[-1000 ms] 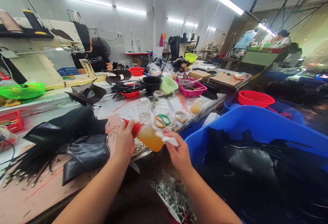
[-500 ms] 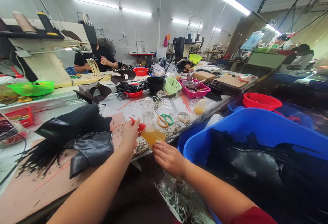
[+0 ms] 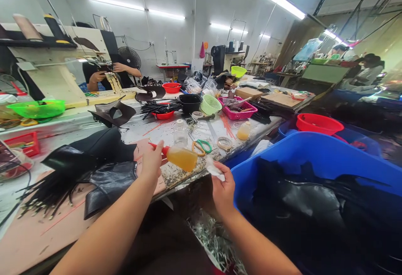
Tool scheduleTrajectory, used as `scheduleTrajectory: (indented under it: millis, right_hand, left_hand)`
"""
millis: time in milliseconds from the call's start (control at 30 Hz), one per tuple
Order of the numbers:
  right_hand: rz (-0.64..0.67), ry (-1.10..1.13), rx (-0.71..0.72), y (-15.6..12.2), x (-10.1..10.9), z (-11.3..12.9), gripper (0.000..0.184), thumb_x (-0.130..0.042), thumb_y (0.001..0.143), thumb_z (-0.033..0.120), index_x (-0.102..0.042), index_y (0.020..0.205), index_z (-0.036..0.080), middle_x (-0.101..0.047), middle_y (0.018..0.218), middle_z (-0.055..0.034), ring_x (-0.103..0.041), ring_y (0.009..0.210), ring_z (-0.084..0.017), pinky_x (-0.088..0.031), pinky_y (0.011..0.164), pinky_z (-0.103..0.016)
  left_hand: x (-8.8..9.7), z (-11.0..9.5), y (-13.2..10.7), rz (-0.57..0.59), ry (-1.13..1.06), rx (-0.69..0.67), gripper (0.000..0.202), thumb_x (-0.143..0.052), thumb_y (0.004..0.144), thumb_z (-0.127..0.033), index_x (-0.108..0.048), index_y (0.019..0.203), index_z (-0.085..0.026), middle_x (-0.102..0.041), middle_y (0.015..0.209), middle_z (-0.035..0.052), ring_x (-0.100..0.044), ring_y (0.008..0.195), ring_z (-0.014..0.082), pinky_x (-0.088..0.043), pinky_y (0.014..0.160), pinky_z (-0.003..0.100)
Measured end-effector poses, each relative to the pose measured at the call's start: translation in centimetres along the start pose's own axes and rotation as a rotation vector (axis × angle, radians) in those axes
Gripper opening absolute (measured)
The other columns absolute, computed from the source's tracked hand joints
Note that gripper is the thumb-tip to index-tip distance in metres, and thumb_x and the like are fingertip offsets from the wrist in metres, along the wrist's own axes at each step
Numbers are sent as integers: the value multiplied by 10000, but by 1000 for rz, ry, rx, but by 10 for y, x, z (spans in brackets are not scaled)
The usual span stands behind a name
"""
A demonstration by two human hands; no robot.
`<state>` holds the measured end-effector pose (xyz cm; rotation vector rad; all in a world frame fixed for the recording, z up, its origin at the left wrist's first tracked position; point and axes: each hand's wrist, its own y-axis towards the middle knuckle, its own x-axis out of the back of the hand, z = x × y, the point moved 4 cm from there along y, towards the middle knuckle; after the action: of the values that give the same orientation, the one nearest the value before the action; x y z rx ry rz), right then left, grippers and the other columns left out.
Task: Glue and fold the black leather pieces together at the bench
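My left hand (image 3: pixel 153 162) grips a squeeze bottle (image 3: pixel 182 158) by its red nozzle cap; the bottle is tilted and holds yellowish liquid. To its right, my right hand (image 3: pixel 224 187) pinches a crumpled white cloth or tissue (image 3: pixel 216 170), apart from the bottle. Scissors (image 3: pixel 201 147) with green and orange handles lie just beyond the bottle. A clear bottle (image 3: pixel 180 132) stands behind it. Left of my left hand, black leather pieces (image 3: pixel 109 182) and a bundle of black straps (image 3: pixel 44 191) rest on a pinkish board (image 3: pixel 63 229).
A large blue tub (image 3: pixel 301 145) of black material stands at the right. Farther along the table are a tape roll (image 3: pixel 224 143), a second yellowish bottle (image 3: pixel 243 131) and a pink basket (image 3: pixel 239 115). Someone's hands (image 3: pixel 99 76) are at a sewing machine (image 3: pixel 53 71) on the left.
My right hand has moved away from the bottle to the right, and the white cloth or tissue in it now shows. The bottle has shifted slightly left and up in my left hand.
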<state>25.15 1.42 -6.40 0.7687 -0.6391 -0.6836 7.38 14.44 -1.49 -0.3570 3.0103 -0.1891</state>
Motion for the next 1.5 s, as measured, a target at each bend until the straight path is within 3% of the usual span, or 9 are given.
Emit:
scheduleTrajectory:
  millis: [67, 267, 400, 667, 867, 1033, 1167, 1333, 1500]
  right_hand:
    - [-34, 17, -1, 8, -6, 10, 328, -372, 864, 129, -447, 1180, 171, -581, 1126, -128, -553, 1070, -218, -484, 864, -388]
    - [151, -20, 281, 27, -32, 37, 281, -439, 833, 101, -566, 1081, 139, -627, 1098, -151, -542, 1092, -247, -470, 913, -427]
    - [202, -6, 427, 19, -37, 42, 338, -370, 833, 25, -591, 1047, 165, -668, 1030, -111, -583, 1031, -214, -487, 898, -401]
    - [428, 62, 661, 5, -42, 36, 207, -455, 880, 149, -621, 767, 199, -707, 852, -42, -631, 851, -153, -523, 814, -282]
    - [403, 88, 429, 0, -32, 2, 243, -437, 858, 129, -603, 696, 200, -679, 700, -45, -636, 702, -157, -536, 652, -263]
    - [139, 114, 23, -4, -17, -6, 154, -457, 819, 113, -584, 876, 178, -675, 794, -59, -645, 723, -173, -535, 631, -278]
    - [-51, 174, -186, 0, -25, 9, 263, -422, 858, 165, -478, 1113, 140, -650, 972, -106, -646, 837, -181, -534, 694, -299]
    - [-96, 248, -178, 8, -48, 20, 199, -489, 825, 188, -604, 986, 175, -654, 1034, -106, -623, 948, -216, -502, 818, -376]
    - [-101, 247, -78, 8, -50, 15, 154, -515, 800, 168, -656, 782, 226, -687, 837, -73, -622, 827, -217, -491, 784, -407]
  left_hand:
    - [0, 2, 0, 1, 16, -5, 198, -610, 732, -299, -485, 629, -186, -544, 550, -20, -506, 399, 99, -451, 376, 203]
    - [2, 1, -3, -16, 36, -41, 208, -579, 749, -306, -497, 601, -184, -543, 512, -23, -501, 373, 100, -437, 367, 197]
    - [4, 1, -7, -30, 39, -30, 205, -550, 751, -284, -491, 581, -186, -529, 480, -24, -508, 374, 115, -435, 364, 211]
    - [8, 8, -5, -22, 56, -41, 190, -580, 721, -289, -506, 585, -179, -528, 502, -21, -509, 413, 122, -448, 390, 224]
    - [15, -2, 3, -45, 37, -32, 170, -559, 745, -300, -507, 629, -187, -528, 560, -20, -497, 387, 101, -447, 396, 218]
    - [16, -8, 4, -50, 26, -8, 169, -576, 744, -302, -516, 644, -179, -512, 535, -28, -493, 370, 98, -430, 379, 206]
    - [14, -5, 1, -60, 15, 3, 143, -568, 756, -287, -514, 666, -190, -532, 557, -26, -492, 370, 99, -433, 385, 214]
    - [12, 4, -8, -61, -32, 45, 143, -560, 762, -266, -501, 654, -193, -558, 599, -22, -509, 383, 91, -457, 414, 222]
    - [17, 16, -14, -90, -78, 119, 122, -544, 759, -242, -498, 659, -189, -556, 587, -28, -534, 391, 89, -464, 409, 210]
